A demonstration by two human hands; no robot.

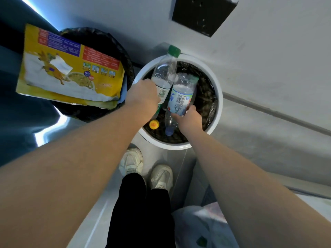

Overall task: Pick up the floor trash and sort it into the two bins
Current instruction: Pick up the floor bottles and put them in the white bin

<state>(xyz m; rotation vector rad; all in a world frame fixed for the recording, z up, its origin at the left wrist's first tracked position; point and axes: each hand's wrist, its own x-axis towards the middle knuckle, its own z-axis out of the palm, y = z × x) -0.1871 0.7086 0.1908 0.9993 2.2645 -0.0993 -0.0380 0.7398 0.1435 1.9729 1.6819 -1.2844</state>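
Observation:
Both of my hands are over the white round bin (217,97), which has a dark liner. My left hand (143,97) grips a clear plastic bottle with a green cap (165,72), its cap end poking over the bin's far rim. My right hand (189,120) holds a second clear bottle with a white and blue label (180,95), angled down into the bin. A yellow cap (154,124) and another clear bottle (170,125) lie inside. To the left stands a black bin (114,45) with a large yellow food bag (71,68) lying across its top.
My two white shoes (131,161) stand on the pale floor just before the white bin. A translucent plastic bag (202,228) lies at the lower right. A black square block (204,15) sits on the floor beyond the bins.

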